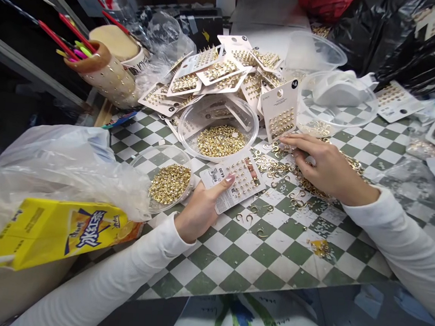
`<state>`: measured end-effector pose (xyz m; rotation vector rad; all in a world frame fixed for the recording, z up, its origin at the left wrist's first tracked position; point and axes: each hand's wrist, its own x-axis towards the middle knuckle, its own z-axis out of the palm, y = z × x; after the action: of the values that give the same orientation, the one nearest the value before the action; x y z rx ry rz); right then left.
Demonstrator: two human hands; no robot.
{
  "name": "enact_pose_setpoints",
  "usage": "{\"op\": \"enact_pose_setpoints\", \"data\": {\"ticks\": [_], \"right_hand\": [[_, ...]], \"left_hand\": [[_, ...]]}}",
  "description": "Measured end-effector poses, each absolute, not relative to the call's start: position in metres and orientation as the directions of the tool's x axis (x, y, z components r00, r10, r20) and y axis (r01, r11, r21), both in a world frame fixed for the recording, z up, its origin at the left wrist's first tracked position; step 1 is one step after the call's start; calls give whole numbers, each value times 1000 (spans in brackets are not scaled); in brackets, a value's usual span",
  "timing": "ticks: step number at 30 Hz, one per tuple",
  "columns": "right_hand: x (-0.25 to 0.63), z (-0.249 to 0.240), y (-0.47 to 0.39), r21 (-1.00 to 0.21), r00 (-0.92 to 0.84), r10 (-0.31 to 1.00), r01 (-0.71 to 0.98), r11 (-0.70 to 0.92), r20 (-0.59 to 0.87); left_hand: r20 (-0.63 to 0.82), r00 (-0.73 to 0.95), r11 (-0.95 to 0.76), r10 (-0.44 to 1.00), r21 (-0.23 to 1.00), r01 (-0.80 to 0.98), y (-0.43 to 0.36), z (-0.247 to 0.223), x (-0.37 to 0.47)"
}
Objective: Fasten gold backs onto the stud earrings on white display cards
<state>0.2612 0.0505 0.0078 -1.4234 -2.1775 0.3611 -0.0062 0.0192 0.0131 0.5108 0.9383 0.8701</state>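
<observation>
My left hand (202, 207) holds an earring card (234, 182) between thumb and fingers, its printed back with a price label and rows of small studs facing up. My right hand (326, 166) reaches out with fingers extended and thumb apart, fingertips at a heap of gold hook-shaped pieces (272, 165). Just beyond those fingertips leans another earring card (280, 110) with rows of gold studs. Left of the hooks stands a clear round tub (256, 128) of small gold pieces. Beside my left hand is a shallow clear dish (137, 154) with more gold bits (168, 183).
Behind the tub lies a pile of filled earring cards (217, 72). Clear plastic containers (337, 119) stand at the back right, near a black bag (378, 40). A yellow drink carton (57, 231) and a pen cup (100, 76) are at left. Loose hooks lie on the checkered table (240, 255).
</observation>
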Motion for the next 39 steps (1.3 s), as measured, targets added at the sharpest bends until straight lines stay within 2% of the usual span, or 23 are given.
{"op": "enact_pose_setpoints", "data": {"ticks": [7, 14, 24, 28, 32, 35, 37, 39], "right_hand": [[260, 12, 49, -510, -321, 905, 749, 423, 279], [266, 33, 44, -573, -58, 908, 758, 311, 416], [276, 40, 42, -558, -20, 946, 803, 209, 325], [276, 43, 42, -591, -9, 954, 783, 193, 300], [267, 44, 37, -622, 56, 875, 725, 296, 482], [263, 40, 33, -602, 109, 781, 704, 376, 615], [263, 36, 32, -586, 105, 748, 695, 416, 655], [263, 34, 31, -557, 28, 745, 683, 472, 667]], "left_hand": [[-457, 307, 549, 835, 730, -407, 19, 12, -6], [-488, 294, 569, 822, 717, -402, 19, 14, -6], [-487, 277, 560, 828, 727, -397, 20, 12, -6], [-498, 274, 569, 822, 721, -396, 20, 13, -6], [-494, 280, 568, 823, 726, -388, 19, 14, -7], [-492, 276, 564, 826, 732, -383, 19, 14, -7], [-490, 272, 560, 828, 733, -385, 19, 13, -6], [-486, 272, 557, 831, 734, -389, 19, 13, -6]]}}
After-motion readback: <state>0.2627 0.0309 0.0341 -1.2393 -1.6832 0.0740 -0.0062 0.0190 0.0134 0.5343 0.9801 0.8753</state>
